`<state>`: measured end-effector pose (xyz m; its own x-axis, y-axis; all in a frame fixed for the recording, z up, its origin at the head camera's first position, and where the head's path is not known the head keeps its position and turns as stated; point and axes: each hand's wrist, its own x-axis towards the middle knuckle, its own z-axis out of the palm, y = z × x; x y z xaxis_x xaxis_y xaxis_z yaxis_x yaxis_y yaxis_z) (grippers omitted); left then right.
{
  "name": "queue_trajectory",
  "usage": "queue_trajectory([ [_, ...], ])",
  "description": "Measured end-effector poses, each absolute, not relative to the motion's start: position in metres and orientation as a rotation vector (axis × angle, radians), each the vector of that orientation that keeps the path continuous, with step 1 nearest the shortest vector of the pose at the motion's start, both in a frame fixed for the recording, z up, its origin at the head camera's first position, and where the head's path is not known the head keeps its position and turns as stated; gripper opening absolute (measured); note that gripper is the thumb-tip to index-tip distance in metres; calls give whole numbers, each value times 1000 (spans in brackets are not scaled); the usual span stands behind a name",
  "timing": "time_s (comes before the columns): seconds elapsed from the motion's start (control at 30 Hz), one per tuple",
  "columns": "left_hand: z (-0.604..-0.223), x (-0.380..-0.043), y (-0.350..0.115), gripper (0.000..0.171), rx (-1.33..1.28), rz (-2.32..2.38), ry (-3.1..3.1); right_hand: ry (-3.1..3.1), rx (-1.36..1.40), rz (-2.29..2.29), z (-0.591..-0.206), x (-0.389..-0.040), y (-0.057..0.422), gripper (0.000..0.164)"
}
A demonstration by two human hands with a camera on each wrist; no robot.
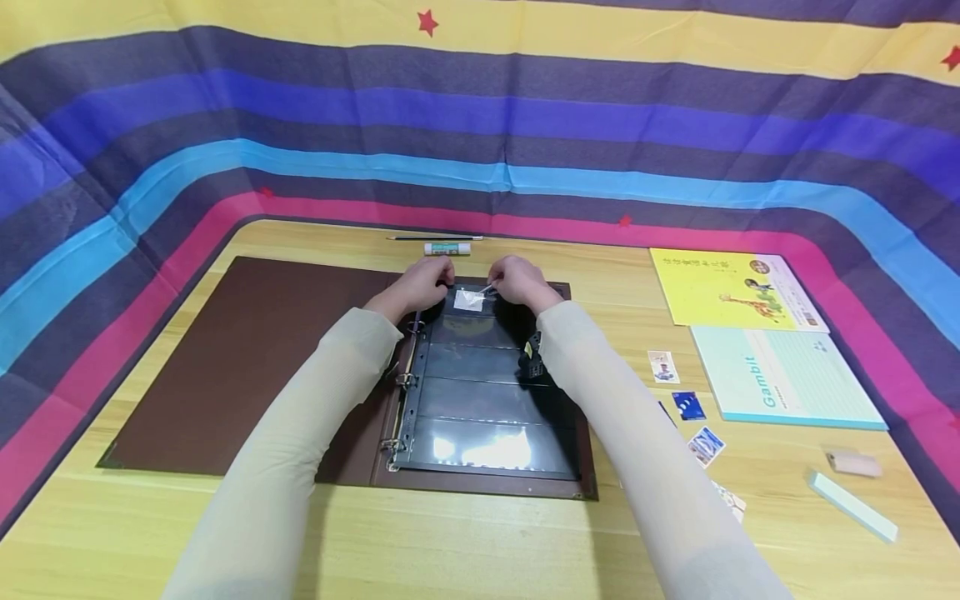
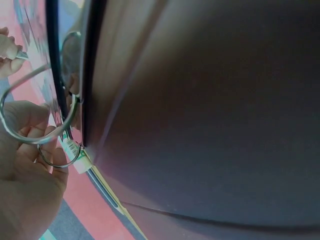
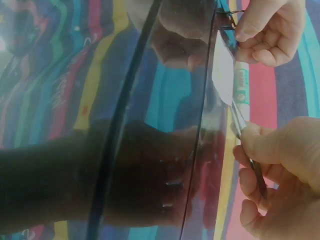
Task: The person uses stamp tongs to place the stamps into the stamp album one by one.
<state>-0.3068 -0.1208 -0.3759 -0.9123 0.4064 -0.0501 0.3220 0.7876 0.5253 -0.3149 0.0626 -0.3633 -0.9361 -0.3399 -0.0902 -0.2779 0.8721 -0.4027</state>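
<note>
An album [image 1: 247,367] with a brown cover lies open, and its ring binding holds a black pocket page [image 1: 472,398] with several clear strips. At the page's top row is a small white stamp-like piece [image 1: 468,301], its plain side showing. Metal tweezers [image 3: 239,120] meet its lower edge in the right wrist view. My right hand [image 1: 519,281] grips these tweezers between thumb and fingers. My left hand [image 1: 423,287] pinches the page's top edge near the rings [image 2: 60,160], on the other side of the white piece.
A glue stick [image 1: 447,248] and a pencil [image 1: 435,237] lie behind the album. To the right are several loose stamps [image 1: 663,367], a yellow booklet [image 1: 738,287], a Gambit notepad [image 1: 787,377], an eraser-like block [image 1: 854,463] and a pale bar [image 1: 853,506]. Striped cloth [image 1: 510,117] hangs behind.
</note>
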Motion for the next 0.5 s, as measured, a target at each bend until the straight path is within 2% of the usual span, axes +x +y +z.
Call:
queue_trajectory([
  [0.13,-377,-307,-120,14,593,776,2815,2894,-464,-598,-360,-315,68,19],
  [0.27,-377,-307,-121,23,647,745,2818,2936,-446,-686,-348,-313,82,15],
  [0.5,-380,-308,-123,32,693,601,2837,2968,-576,-912,-309,-291,138,15],
])
